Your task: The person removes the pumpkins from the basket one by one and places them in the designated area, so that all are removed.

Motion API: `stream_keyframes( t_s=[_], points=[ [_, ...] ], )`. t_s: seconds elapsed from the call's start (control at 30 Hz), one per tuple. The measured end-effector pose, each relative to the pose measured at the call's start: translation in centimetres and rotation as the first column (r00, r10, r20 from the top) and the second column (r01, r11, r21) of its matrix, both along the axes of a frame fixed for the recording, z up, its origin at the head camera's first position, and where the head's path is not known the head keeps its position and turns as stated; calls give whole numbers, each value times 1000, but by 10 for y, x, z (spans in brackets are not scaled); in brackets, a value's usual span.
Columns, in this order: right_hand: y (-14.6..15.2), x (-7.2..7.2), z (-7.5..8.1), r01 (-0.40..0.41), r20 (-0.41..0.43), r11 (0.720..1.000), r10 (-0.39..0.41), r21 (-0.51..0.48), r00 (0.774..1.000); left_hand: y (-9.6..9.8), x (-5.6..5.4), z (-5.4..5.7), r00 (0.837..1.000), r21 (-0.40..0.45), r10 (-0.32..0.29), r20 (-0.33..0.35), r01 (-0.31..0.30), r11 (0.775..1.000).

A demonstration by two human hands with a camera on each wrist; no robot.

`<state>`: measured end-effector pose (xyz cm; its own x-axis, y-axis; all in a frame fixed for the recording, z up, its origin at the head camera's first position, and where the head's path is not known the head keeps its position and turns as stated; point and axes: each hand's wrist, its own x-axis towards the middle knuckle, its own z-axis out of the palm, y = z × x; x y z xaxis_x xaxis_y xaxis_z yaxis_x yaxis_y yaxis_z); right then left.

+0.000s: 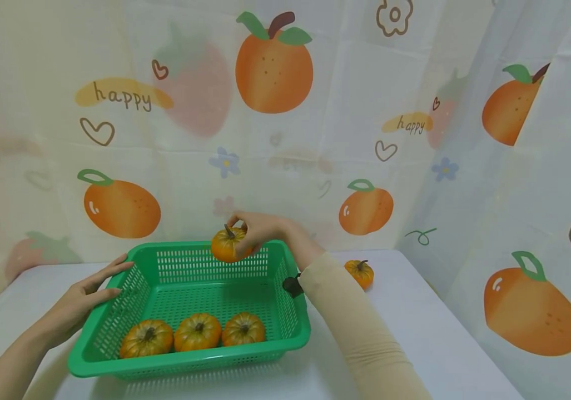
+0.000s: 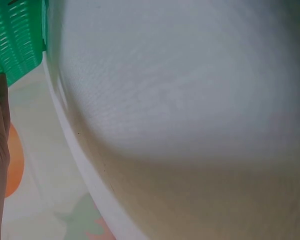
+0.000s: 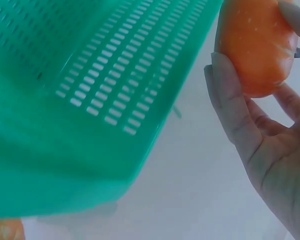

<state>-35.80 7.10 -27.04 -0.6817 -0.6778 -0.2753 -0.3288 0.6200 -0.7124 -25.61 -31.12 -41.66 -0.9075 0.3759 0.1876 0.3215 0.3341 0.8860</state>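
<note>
A small orange pumpkin (image 1: 225, 245) is held by my right hand (image 1: 263, 229) above the far side of a green plastic basket (image 1: 190, 358). In the right wrist view, thumb and fingers curl round the pumpkin (image 3: 255, 47), beside the basket's slotted wall. My left hand (image 1: 84, 300) rests on the basket's left rim, its fingers fairly straight and its thumb over the edge. Along the near side inside the basket sit three pumpkins: a left one (image 1: 146, 340), a middle one (image 1: 197, 333) and a right one (image 1: 243, 330).
Another small pumpkin (image 1: 359, 273) lies on the white table (image 1: 395, 311), right of the basket and beyond my right sleeve (image 1: 360, 333). A curtain (image 1: 305, 139) printed with fruit hangs behind the table. A dark object (image 1: 292, 285) shows by the basket's right wall.
</note>
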Motion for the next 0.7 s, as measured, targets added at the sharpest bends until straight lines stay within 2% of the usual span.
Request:
stream_keyframes(
  t_s=[0.5, 0.7],
  points=[
    [43, -1, -5, 83, 14, 995, -82, -55, 997, 0, 2, 4, 1000, -21, 12, 16, -12, 1000],
    [60, -1, -6, 114, -44, 993, -115, -33, 992, -1, -1, 0, 1000, -21, 3, 0, -3, 1000]
  ],
)
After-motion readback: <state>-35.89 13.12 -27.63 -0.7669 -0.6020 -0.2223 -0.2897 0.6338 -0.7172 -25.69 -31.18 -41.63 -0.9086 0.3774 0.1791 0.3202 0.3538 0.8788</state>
